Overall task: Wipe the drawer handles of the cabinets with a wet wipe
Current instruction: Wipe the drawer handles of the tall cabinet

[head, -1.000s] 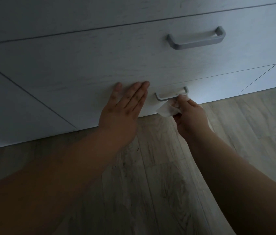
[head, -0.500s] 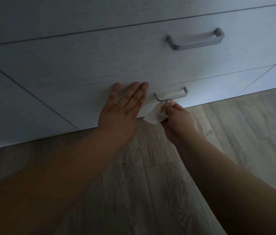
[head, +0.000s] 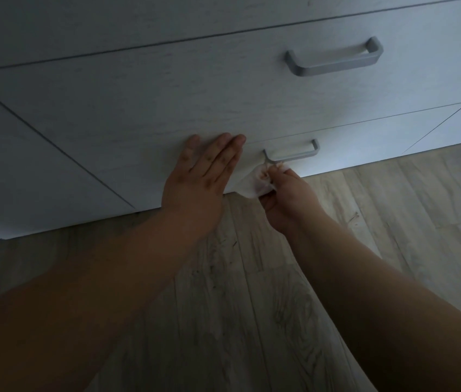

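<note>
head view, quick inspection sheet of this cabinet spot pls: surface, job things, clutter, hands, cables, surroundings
Surface: pale wood-grain cabinet front, drawers look closed.
Job's things: crumpled white wet wipe at left end of small grey bar handle on the bottom drawer; larger grey bar handle above, no hand on it.
Clutter: nothing seen.
Grippers: left hand flat on the drawer front; right hand pinches the wipe.
Cables: nothing seen.
Surroundings: grey wood-plank floor, dim light.

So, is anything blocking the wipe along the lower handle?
Nothing visible. The right hand pinches the crumpled white wet wipe against the grey bar handle, at its left end; the left hand lies flat further left.
</note>
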{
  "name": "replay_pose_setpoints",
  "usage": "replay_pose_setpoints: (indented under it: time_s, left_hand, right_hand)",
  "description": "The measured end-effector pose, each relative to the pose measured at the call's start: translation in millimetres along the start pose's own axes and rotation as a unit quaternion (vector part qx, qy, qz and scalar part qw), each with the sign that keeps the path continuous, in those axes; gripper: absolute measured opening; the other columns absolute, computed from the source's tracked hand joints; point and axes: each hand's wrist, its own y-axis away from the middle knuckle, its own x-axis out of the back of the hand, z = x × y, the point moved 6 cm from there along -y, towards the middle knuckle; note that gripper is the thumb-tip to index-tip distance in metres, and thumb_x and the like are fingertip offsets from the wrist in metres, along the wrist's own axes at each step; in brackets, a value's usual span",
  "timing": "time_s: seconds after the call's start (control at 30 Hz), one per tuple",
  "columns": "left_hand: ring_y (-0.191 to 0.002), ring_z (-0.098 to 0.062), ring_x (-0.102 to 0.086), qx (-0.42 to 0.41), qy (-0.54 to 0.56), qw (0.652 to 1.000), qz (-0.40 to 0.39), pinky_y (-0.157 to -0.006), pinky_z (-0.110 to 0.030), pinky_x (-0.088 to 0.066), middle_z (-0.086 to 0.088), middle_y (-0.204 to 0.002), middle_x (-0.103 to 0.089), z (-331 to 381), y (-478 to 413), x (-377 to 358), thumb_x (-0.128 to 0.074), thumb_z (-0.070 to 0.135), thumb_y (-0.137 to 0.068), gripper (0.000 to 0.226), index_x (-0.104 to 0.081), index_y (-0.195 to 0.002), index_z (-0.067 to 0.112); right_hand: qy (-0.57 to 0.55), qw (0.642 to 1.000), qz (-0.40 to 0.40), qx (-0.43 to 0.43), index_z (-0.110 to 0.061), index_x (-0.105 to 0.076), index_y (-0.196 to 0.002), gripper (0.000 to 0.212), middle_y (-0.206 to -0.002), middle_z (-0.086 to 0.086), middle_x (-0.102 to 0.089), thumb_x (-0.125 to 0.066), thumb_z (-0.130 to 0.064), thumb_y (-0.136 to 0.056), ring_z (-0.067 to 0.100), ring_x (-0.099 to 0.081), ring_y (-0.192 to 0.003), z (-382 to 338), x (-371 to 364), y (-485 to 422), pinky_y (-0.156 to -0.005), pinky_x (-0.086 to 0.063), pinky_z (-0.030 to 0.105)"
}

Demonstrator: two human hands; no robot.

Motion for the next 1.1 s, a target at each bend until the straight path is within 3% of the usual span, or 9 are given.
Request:
replay_pose_setpoints:
  time_s: [0.17, 0.27, 0.33, 0.47, 0.63, 0.77, 0.87, 0.97, 1.1]
  left_hand:
    - [-0.162, -0.022, 0.003, 0.019, 0.066, 0.997, -0.027, -0.129, -0.055, 0.002, -0.003, -0.174, 0.01, -6.7, 14.0, -5.4, -0.044, 0.043, -0.101, 0.087, 0.0, -0.166, 0.006]
    - [-0.159, -0.019, 0.019, 0.03, 0.122, 0.988, -0.085, -0.128, -0.055, 0.007, -0.001, -0.171, 0.025, -5.4, 19.2, -8.2, -0.028, 0.064, -0.103, 0.092, 0.011, -0.164, 0.008]
    - [-0.159, -0.018, 0.021, 0.039, 0.135, 0.986, -0.086, -0.128, -0.056, 0.006, 0.0, -0.171, 0.026, -5.8, 22.7, -9.9, -0.014, 0.073, -0.1, 0.094, 0.012, -0.164, 0.009]
    - [-0.157, -0.017, 0.026, 0.041, 0.143, 0.983, -0.111, -0.127, -0.056, 0.009, 0.0, -0.17, 0.03, -7.4, 25.1, -10.2, -0.002, 0.075, -0.097, 0.095, 0.018, -0.163, 0.01]
    - [-0.155, -0.017, 0.031, 0.047, 0.155, 0.978, -0.135, -0.125, -0.06, 0.011, 0.0, -0.168, 0.035, -7.9, 30.9, -9.9, 0.001, 0.072, -0.096, 0.092, 0.023, -0.161, 0.01]
    - [-0.155, -0.017, 0.03, 0.078, 0.162, 0.971, -0.159, -0.12, -0.072, 0.009, -0.001, -0.167, 0.036, -10.2, 36.4, -11.5, -0.001, 0.074, -0.097, 0.092, 0.016, -0.164, 0.012]
    - [-0.156, -0.019, 0.029, 0.12, 0.182, 0.963, -0.158, -0.116, -0.078, 0.006, -0.003, -0.167, 0.037, -10.6, 42.0, -11.5, -0.016, 0.075, -0.098, 0.092, 0.01, -0.166, 0.018]
    - [-0.158, -0.022, 0.023, 0.157, 0.196, 0.959, -0.13, -0.114, -0.081, 0.003, -0.003, -0.17, 0.028, -14.5, 48.3, -11.2, -0.032, 0.073, -0.1, 0.089, -0.001, -0.168, 0.024]
    - [-0.158, -0.026, 0.024, 0.167, 0.196, 0.956, -0.137, -0.114, -0.082, 0.003, -0.004, -0.169, 0.031, -10.8, 48.1, -12.0, -0.03, 0.073, -0.1, 0.087, -0.001, -0.167, 0.026]
  right_hand:
    - [-0.01, 1.0, -0.021, -0.01, -0.002, -0.066, -0.122, 0.024, -0.126, 0.019, -0.071, -0.05, -0.005, -0.106, 0.028, -0.072, -0.11, -7.6, 2.2, -3.6, -0.085, -0.062, 0.036]
    - [-0.032, 0.999, -0.031, -0.013, -0.001, -0.064, -0.128, 0.027, -0.13, 0.019, -0.069, -0.049, -0.004, -0.106, 0.03, -0.069, -0.117, -4.3, -1.7, -6.2, -0.09, -0.061, 0.039]
    - [-0.03, 0.998, -0.046, -0.02, 0.001, -0.061, -0.132, 0.03, -0.132, 0.021, -0.068, -0.048, -0.006, -0.107, 0.031, -0.069, -0.117, 4.5, -5.1, -5.0, -0.089, -0.061, 0.038]
    - [-0.016, 0.999, -0.048, -0.01, 0.004, -0.059, -0.135, 0.032, -0.133, 0.022, -0.066, -0.05, -0.006, -0.105, 0.034, -0.066, -0.122, 4.4, -2.5, -9.3, -0.097, -0.058, 0.042]
    - [-0.002, 0.999, -0.032, -0.013, -0.002, -0.064, -0.129, 0.027, -0.128, 0.017, -0.071, -0.052, -0.008, -0.106, 0.03, -0.069, -0.118, 3.7, -5.8, -9.9, -0.098, -0.058, 0.041]
    - [0.024, 0.999, -0.017, -0.019, -0.004, -0.068, -0.118, 0.021, -0.119, 0.015, -0.074, -0.052, -0.007, -0.106, 0.027, -0.073, -0.108, 3.7, -6.7, -6.1, -0.087, -0.062, 0.038]
    - [-0.009, 1.0, 0.004, -0.02, -0.004, -0.069, -0.112, 0.016, -0.112, 0.012, -0.075, -0.056, -0.004, -0.103, 0.021, -0.076, -0.096, -2.5, -4.0, -7.7, -0.084, -0.062, 0.034]
    - [0.005, 1.0, 0.0, -0.027, -0.004, -0.068, -0.112, 0.016, -0.118, 0.015, -0.073, -0.055, -0.005, -0.104, 0.025, -0.073, -0.106, -1.9, -6.6, -6.2, -0.09, -0.061, 0.036]
    - [0.01, 0.999, -0.02, -0.031, -0.006, -0.068, -0.104, 0.018, -0.091, 0.005, -0.078, -0.051, -0.008, -0.107, 0.017, -0.076, -0.085, 7.5, -18.5, 3.0, -0.077, -0.062, 0.033]
